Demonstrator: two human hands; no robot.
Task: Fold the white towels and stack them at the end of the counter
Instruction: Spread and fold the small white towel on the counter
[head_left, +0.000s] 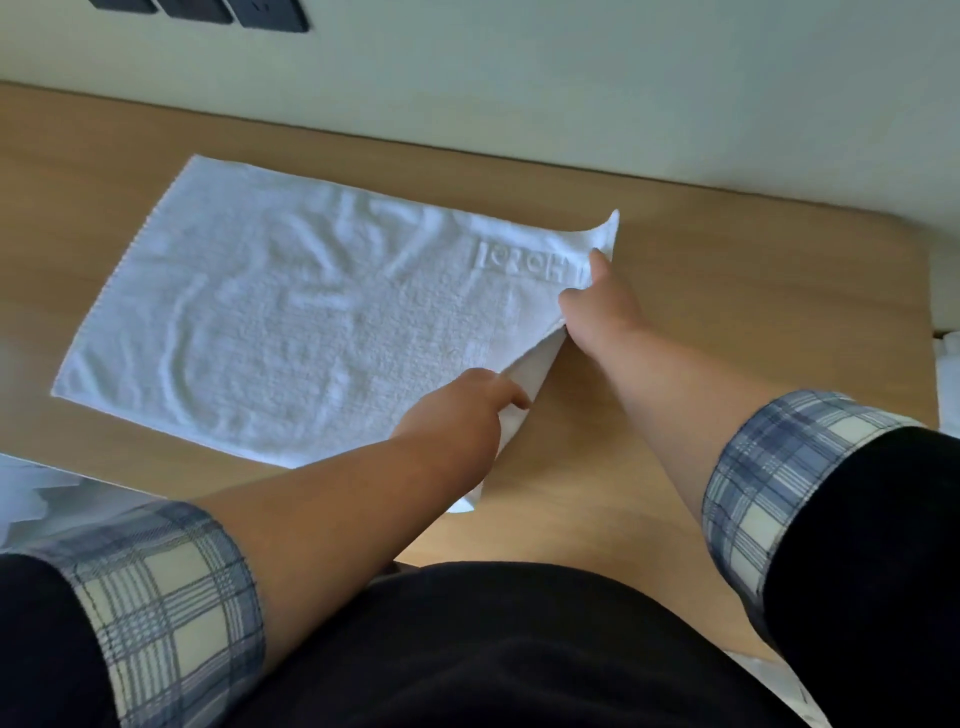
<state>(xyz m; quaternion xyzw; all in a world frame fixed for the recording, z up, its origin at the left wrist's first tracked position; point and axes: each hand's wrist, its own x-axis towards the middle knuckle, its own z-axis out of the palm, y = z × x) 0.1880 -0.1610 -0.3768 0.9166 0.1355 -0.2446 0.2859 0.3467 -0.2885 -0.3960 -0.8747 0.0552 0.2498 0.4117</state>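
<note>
Two plaid sleeves (166, 613); left hand (462, 410) and right hand (597, 306) pinch one white towel (291, 312).

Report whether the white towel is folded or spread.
Spread: the towel lies flat on the counter, only its right edge lifted, gripped by the left hand and right hand.

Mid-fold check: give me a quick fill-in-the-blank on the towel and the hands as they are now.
The left hand and right hand both grip the towel along its ____ edge.
The towel lies on a ____ counter.
The raised lettering sits beside the ____ hand.
Missing words: right; wooden; right.
</note>
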